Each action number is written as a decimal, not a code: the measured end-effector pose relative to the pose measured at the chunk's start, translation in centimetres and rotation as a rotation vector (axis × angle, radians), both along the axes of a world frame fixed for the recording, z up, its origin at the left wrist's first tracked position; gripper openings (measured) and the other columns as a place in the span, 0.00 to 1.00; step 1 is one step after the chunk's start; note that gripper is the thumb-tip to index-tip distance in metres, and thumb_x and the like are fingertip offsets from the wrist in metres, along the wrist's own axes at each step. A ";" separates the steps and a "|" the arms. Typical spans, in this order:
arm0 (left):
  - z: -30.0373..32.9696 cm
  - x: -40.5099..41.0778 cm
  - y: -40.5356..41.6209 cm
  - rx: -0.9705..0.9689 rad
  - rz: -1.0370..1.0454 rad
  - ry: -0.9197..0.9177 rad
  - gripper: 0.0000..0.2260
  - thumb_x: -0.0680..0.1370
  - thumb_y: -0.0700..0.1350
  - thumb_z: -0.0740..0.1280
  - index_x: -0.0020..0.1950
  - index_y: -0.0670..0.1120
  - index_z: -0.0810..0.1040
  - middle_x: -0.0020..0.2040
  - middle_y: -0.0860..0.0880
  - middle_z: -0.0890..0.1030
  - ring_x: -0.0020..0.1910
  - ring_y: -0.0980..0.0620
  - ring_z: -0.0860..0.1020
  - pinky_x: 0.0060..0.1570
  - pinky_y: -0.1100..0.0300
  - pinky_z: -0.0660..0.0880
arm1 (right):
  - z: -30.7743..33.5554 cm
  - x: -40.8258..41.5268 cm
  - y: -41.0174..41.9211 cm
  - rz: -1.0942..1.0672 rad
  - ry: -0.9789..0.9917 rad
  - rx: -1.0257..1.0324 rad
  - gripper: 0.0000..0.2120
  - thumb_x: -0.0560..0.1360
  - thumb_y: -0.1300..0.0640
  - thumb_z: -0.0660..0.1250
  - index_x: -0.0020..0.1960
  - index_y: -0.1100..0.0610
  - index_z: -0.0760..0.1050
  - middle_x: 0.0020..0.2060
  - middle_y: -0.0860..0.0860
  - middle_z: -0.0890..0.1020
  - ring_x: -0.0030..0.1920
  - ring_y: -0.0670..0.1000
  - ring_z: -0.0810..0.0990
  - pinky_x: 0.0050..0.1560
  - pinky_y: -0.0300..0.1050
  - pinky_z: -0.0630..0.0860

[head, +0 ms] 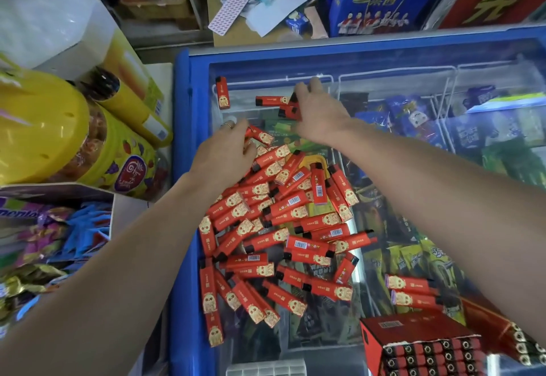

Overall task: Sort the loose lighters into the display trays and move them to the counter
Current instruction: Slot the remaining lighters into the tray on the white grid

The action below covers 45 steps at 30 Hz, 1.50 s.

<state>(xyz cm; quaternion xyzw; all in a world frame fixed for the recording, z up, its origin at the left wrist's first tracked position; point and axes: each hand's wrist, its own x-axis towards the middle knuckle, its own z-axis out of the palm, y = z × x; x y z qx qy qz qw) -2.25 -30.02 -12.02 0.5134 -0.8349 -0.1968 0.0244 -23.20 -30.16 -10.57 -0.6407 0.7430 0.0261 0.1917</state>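
Observation:
Several loose red lighters [283,213] lie heaped on the glass lid of a blue chest freezer [183,168]. My left hand [224,153] reaches into the top of the heap and pinches one red lighter [261,135] between thumb and fingers. Further back, my right hand [320,109] grips a couple of lighters [288,109] whose black ends stick out to the left. One lighter [222,93] lies alone at the lid's far left corner. A red display tray [422,349] packed with lighters stands at the near right.
A clear plastic insert [266,371] shows at the lid's near edge. Left of the freezer stand yellow candy tubs [124,156] and a box of wrapped sweets [44,227]. Behind it are a blue carton [381,0] and a cluttered shelf. Two lighters [410,290] lie near the tray.

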 end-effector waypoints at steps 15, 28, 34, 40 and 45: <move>2.2 -0.2 3.7 0.002 0.066 0.060 0.11 0.84 0.49 0.63 0.61 0.43 0.71 0.48 0.48 0.75 0.45 0.46 0.76 0.40 0.52 0.73 | 1.8 -1.5 4.6 -0.223 -0.201 0.212 0.11 0.77 0.54 0.72 0.42 0.57 0.72 0.41 0.52 0.78 0.38 0.50 0.78 0.34 0.43 0.70; 10.3 -5.8 20.0 0.416 0.230 0.509 0.05 0.84 0.45 0.61 0.58 0.47 0.73 0.41 0.44 0.84 0.29 0.59 0.79 0.35 0.59 0.72 | 9.7 -2.8 24.8 -0.756 -1.633 0.020 0.08 0.80 0.62 0.60 0.56 0.54 0.75 0.34 0.50 0.78 0.22 0.45 0.66 0.24 0.37 0.60; 10.2 -7.0 30.3 0.476 0.182 0.520 0.10 0.85 0.48 0.65 0.62 0.44 0.76 0.48 0.50 0.82 0.44 0.53 0.81 0.46 0.54 0.75 | 9.4 -3.7 35.9 -0.778 -1.527 0.034 0.08 0.80 0.56 0.66 0.58 0.57 0.77 0.34 0.50 0.79 0.25 0.47 0.68 0.23 0.38 0.64; 8.5 -7.9 37.6 0.391 0.198 0.500 0.04 0.80 0.47 0.72 0.51 0.53 0.77 0.41 0.51 0.80 0.38 0.54 0.77 0.39 0.63 0.71 | 8.4 -5.1 43.7 -0.783 -1.460 0.026 0.07 0.78 0.59 0.67 0.41 0.56 0.79 0.32 0.52 0.80 0.33 0.49 0.76 0.34 0.43 0.69; 8.2 -8.7 40.9 0.307 0.183 0.408 0.06 0.80 0.47 0.73 0.55 0.51 0.80 0.45 0.56 0.84 0.44 0.56 0.82 0.45 0.61 0.77 | 6.6 -6.2 48.1 -0.886 -1.475 -0.016 0.07 0.77 0.65 0.68 0.55 0.63 0.78 0.40 0.57 0.84 0.40 0.54 0.81 0.42 0.51 0.76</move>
